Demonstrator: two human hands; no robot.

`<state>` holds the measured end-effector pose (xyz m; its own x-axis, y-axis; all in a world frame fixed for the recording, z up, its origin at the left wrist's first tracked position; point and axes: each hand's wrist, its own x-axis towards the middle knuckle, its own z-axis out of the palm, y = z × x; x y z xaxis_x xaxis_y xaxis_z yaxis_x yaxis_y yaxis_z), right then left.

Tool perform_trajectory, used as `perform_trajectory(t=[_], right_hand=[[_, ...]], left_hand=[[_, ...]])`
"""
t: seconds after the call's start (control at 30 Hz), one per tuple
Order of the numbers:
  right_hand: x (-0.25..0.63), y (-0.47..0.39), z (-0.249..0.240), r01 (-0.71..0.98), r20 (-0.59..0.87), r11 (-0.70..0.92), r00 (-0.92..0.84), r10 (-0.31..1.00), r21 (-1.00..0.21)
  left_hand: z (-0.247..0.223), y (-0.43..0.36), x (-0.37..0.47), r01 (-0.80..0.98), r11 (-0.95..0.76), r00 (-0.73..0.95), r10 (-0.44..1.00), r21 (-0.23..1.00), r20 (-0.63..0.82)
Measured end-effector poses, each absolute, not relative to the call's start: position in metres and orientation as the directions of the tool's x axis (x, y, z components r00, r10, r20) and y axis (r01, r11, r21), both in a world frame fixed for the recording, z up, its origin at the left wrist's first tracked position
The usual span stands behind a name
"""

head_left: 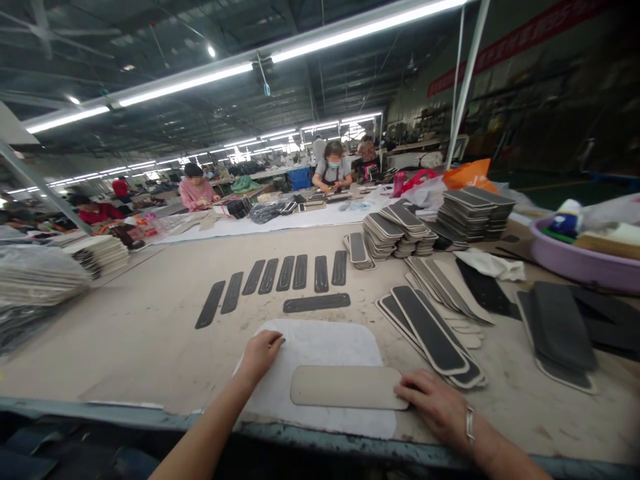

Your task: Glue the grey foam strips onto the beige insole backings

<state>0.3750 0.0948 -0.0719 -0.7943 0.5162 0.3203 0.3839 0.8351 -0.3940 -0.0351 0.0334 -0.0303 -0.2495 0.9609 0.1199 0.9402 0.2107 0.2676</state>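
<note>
Near edge of surface (165, 360) bluish, worn. Right hand (435, 397), bracelet (469, 425) on wrist, clamped on right end of beige panel (345, 387); fingers and thumb at that end. Panel lies crosswise, long side facing the person, over near part of white sheet (325, 340), right end reaching past the sheet's edge. Left hand (261, 357) at sheet's left side, fingertips bunched close; can't tell whether anything is pinched. It's apart from the panel.

Right of sheet: dark panels with pale borders (430, 330), fanned, overlapping. Farther right, loose pile of dark panels (560, 333).

Beyond sheet: one dark strip (317, 303) crosswise, then a row of eight dark strips (285, 273), set apart, the left ones slanted, with glossy lines on top.

Beyond fanned panels: beige pieces (445, 287) overlapping, white cloth (493, 265) crumpled just beside. Purple basin (585, 263) at right, bottle (565, 217) inside. Bordered panels in stacks (395, 230) past the strips, to the right; taller stack (470, 210) behind, orange bag (467, 175) farther back. Far left, plastic-covered pile (40, 280).

Background: co-worker in pink (197, 193), masked co-worker in grey (333, 173) handling small items, blue crate (300, 178) between them. Tube lights (370, 30) overhead.
</note>
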Motion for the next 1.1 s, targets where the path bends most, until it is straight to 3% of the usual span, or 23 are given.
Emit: perform_trajectory(t=[0.23, 0.53, 0.9, 1.1], right_hand=[[0.371, 0.098, -0.084, 0.481, 0.383, 0.750, -0.654, 0.652, -0.455], [0.366, 0.100, -0.079, 0.520, 0.354, 0.705, -0.621, 0.700, -0.482], [0.366, 0.097, -0.067, 0.537, 0.285, 0.664, -0.624, 0.728, -0.521], [0.368, 0.103, -0.070, 0.491, 0.306, 0.587, -0.538, 0.786, -0.644]], left_hand=[[-0.017, 0.104, -0.064, 0.981, 0.191, -0.191, 0.981, 0.040, -0.012], [-0.028, 0.127, -0.073, 0.989, 0.107, -0.123, 0.981, -0.106, -0.151], [-0.024, 0.135, -0.063, 0.973, 0.017, -0.051, 0.988, -0.229, -0.143], [-0.008, 0.129, -0.045, 0.960, 0.055, -0.067, 0.997, -0.274, -0.037]])
